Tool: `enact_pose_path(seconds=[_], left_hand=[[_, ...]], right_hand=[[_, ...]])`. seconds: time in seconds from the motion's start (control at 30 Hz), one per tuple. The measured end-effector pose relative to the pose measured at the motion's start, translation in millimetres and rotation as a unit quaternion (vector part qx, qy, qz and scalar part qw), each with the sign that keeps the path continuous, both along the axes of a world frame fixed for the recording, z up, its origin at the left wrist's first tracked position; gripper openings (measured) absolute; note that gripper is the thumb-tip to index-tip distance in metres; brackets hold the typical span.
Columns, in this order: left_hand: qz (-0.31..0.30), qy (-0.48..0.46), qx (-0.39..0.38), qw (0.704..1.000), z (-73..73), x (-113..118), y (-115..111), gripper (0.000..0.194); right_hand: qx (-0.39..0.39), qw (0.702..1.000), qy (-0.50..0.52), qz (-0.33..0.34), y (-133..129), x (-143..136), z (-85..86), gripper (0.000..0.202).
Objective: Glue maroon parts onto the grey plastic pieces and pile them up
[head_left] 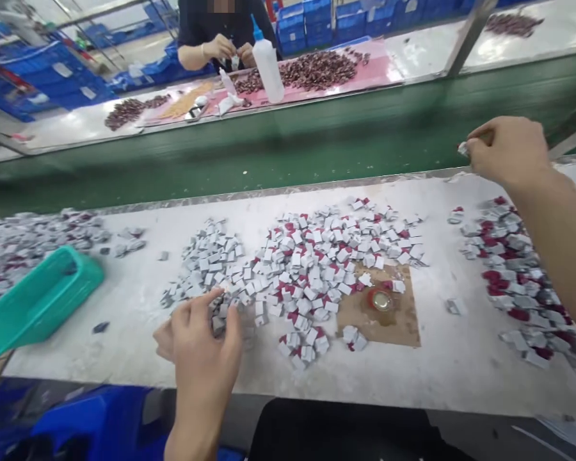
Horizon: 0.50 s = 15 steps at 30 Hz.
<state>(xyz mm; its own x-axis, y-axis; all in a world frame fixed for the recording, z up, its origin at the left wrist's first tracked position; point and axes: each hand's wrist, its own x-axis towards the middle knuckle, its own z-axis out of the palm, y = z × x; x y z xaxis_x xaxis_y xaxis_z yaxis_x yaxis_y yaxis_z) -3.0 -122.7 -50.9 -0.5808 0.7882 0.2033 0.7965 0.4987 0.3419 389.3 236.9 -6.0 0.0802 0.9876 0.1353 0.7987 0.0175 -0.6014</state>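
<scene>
My left hand [199,333] rests at the near edge of a pile of small light-grey plastic pieces [211,253], fingers apart, with some pieces between thumb and index finger. To its right spreads a larger heap of grey pieces with dark-red parts [312,256]. My right hand [509,150] is raised over the far table edge at the right, thumb and fingers pinched on a small grey-and-red piece [463,148]. Below my right forearm lies another group of grey-and-red pieces [513,275]. A small round dish with a red rim [380,299] sits on a brown cardboard sheet [398,326].
A teal scoop-shaped tray [43,301] stands at the left, before more grey pieces [33,240]. Beyond the table runs a green conveyor belt [211,169]. Across it, a person [225,38] works behind a white squeeze bottle [269,70] and dark-red pieces [317,69].
</scene>
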Motion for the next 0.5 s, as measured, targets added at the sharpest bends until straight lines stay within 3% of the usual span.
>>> enact_pose_path(seconds=[0.13, 0.23, 0.33, 0.4, 0.5], left_hand=[[0.016, -0.003, -0.008, 1.0, -6.6, -4.4, -1.6, 0.034], [0.018, 0.0, -0.025, 1.0, -6.2, -4.3, 8.1, 0.042], [0.023, 0.017, -0.037, 0.999, -2.3, -5.4, 18.6, 0.046], [0.017, 0.024, -0.041, 0.999, 1.6, -6.6, 22.8, 0.042], [-0.009, 0.007, -0.035, 0.999, 10.5, -5.0, 23.5, 0.034]], right_hand=[[-0.064, 0.997, -0.011, 0.045, -78.0, -13.3, -6.5, 0.026], [-0.082, 0.989, 0.021, 0.117, -147.2, -17.7, -24.3, 0.026], [-0.022, 0.978, 0.06, 0.199, -203.7, -16.5, -42.0, 0.026], [0.013, 0.976, 0.064, 0.207, -232.0, -13.6, -49.2, 0.02], [0.03, 0.983, 0.061, 0.168, -263.4, -7.6, -55.9, 0.014]])
